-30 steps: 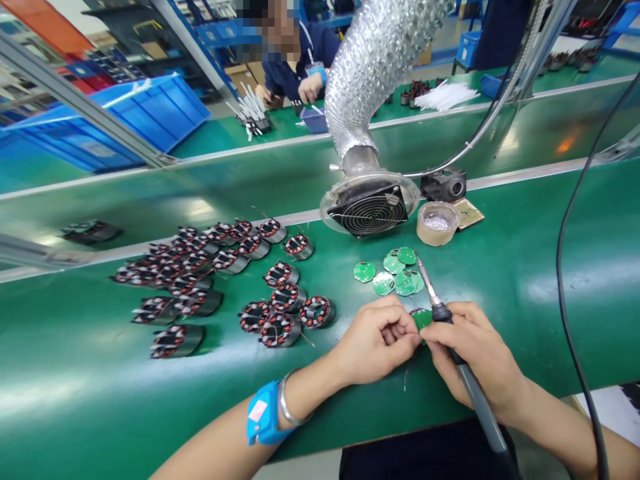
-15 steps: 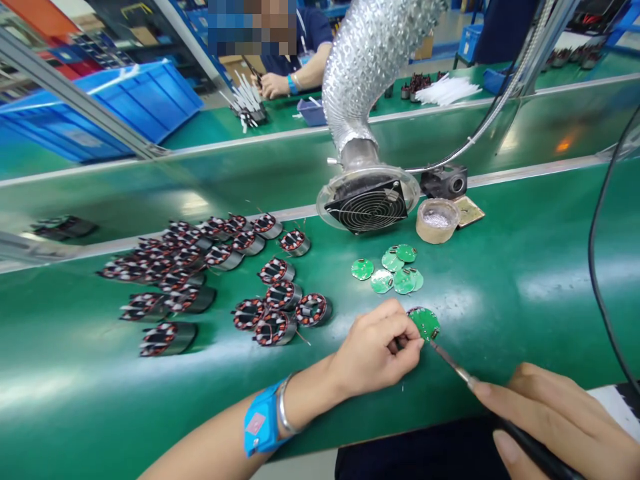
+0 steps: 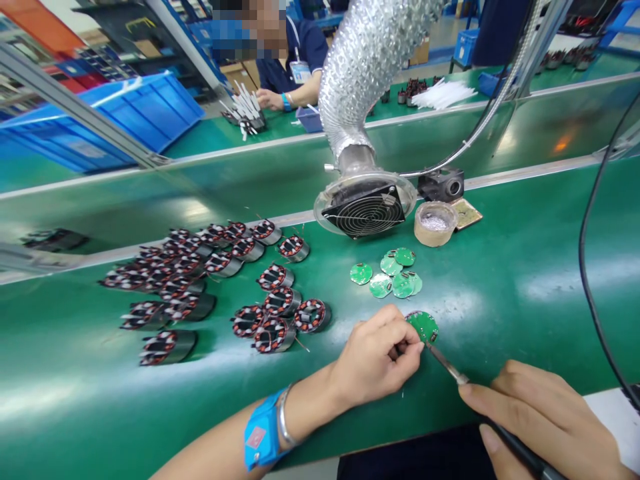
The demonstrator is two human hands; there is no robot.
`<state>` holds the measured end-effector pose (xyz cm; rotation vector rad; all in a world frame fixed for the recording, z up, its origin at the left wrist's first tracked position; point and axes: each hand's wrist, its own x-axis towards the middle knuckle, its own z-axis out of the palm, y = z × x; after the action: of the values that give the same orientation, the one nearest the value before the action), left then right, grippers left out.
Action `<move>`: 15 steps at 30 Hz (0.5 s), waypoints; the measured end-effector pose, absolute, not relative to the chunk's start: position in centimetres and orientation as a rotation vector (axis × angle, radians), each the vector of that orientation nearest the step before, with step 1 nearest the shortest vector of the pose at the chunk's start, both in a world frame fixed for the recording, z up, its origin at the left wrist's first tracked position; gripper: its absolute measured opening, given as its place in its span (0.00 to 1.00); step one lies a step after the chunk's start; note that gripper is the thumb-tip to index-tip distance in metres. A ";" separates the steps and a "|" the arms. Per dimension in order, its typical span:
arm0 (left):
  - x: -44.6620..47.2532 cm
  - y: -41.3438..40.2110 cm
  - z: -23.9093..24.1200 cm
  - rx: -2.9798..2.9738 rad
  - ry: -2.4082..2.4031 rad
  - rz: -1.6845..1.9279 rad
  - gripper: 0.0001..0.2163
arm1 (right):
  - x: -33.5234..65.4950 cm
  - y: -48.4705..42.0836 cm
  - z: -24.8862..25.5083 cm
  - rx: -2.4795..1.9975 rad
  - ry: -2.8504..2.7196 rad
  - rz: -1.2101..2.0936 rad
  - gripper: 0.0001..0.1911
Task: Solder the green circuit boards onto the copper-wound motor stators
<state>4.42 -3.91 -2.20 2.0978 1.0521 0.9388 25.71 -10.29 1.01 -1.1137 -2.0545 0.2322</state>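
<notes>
My left hand (image 3: 377,360) pinches the near edge of a round green circuit board (image 3: 423,325) that sits on the green bench. My right hand (image 3: 543,420) is closed around the dark handle of a soldering iron (image 3: 447,365), low at the right. The iron's metal tip touches the board's near right edge. A blue wrist strap (image 3: 260,430) and a metal bangle sit on my left wrist.
Several loose green boards (image 3: 387,275) lie just beyond. Several wound motor stators (image 3: 210,280) cover the bench to the left. A fume fan (image 3: 367,207) on a foil duct, a round tin (image 3: 434,223) and a black cable (image 3: 587,280) stand behind. Another person works at the far bench.
My right hand drew back toward me and lowered the iron, so its tip now meets the board from the near right. The left hand kept its pinch on the board.
</notes>
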 end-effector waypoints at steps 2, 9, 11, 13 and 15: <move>4.4 -3.9 -2.3 2.105 1.055 0.954 0.03 | 25.8 -10.4 0.7 -1.114 -2.070 0.231 0.15; 4.5 -4.0 -2.3 2.154 1.059 0.998 0.02 | 26.0 -10.6 0.7 -1.116 -2.095 0.276 0.15; 4.5 -4.1 -2.3 2.156 1.049 1.021 0.02 | 26.1 -10.6 0.9 -1.109 -2.100 0.275 0.16; 4.5 -4.1 -2.4 2.154 1.044 1.031 0.02 | 26.2 -10.6 0.9 -1.102 -2.106 0.269 0.16; 4.5 -4.1 -2.5 2.154 1.046 1.031 0.02 | 26.2 -10.6 0.9 -1.088 -2.124 0.269 0.16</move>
<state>4.54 -4.07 -2.48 2.1537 1.0456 1.0307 26.21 -10.57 0.94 -1.0880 -2.1239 0.2694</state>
